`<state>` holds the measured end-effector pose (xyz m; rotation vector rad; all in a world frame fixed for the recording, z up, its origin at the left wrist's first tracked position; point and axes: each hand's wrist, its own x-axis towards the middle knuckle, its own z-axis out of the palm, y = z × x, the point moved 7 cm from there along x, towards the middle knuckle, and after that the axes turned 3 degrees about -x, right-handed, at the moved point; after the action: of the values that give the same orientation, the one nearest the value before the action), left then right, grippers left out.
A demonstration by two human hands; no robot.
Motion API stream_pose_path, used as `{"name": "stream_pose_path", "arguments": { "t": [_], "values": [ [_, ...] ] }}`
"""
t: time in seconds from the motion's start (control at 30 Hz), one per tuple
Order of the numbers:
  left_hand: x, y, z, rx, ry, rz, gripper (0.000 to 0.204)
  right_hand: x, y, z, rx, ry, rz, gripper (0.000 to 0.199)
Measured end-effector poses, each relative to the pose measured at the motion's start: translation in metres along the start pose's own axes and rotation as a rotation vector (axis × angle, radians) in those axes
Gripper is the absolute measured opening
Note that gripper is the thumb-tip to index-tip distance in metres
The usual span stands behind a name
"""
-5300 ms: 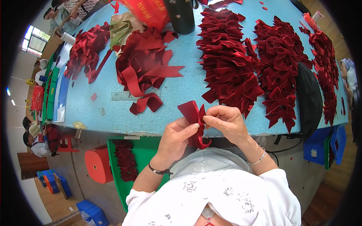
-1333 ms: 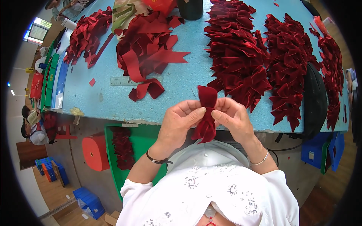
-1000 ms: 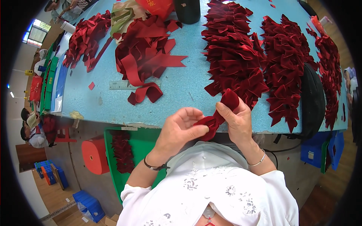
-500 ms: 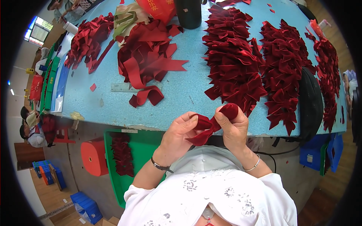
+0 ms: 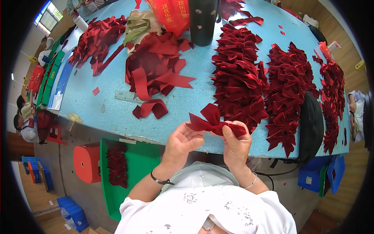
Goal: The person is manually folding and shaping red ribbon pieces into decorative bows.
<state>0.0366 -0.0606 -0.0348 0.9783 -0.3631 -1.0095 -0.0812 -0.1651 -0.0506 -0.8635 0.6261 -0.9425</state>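
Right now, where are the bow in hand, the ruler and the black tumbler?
Bow in hand (image 5: 213, 122), head view: its middle.
Ruler (image 5: 124, 96), head view: its left part.
Black tumbler (image 5: 203, 24), head view: its side.

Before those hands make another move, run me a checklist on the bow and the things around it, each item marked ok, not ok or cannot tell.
1. Right hand on the red bow: ok, pinching its right end.
2. Left hand gripping it too: cannot tell, it is at the left end, grip unclear.
3. Bow's middle gathered: ok.
4. Bow apart from the nearest row of bows: cannot tell, they nearly meet in view.
5. Ruler uncovered: not ok, loose ribbon crosses it.
6. Black bottle upright: ok.
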Motion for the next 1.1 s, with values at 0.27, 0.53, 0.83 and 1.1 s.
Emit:
{"name": "stream_pose_path", "arguments": {
  "t": [0.27,0.53,0.83,1.1],
  "values": [
    [0.01,0.011,0.007,-0.142,0.076,0.054,0.023,-0.015,-0.013,0.029,-0.246,-0.335,-0.143,0.021],
    [0.004,0.007,0.018,-0.141,-0.208,-0.209,0.015,0.01,-0.013,0.025,-0.321,-0.431,0.346,0.016],
    [0.006,0.008,0.01,0.073,-0.083,-0.183,0.021,0.01,-0.007,0.024,-0.062,-0.236,0.171,0.015],
    [0.009,0.002,0.004,0.104,-0.072,-0.189,0.023,0.005,-0.01,0.034,-0.004,-0.223,0.267,0.024]
  ]
}}
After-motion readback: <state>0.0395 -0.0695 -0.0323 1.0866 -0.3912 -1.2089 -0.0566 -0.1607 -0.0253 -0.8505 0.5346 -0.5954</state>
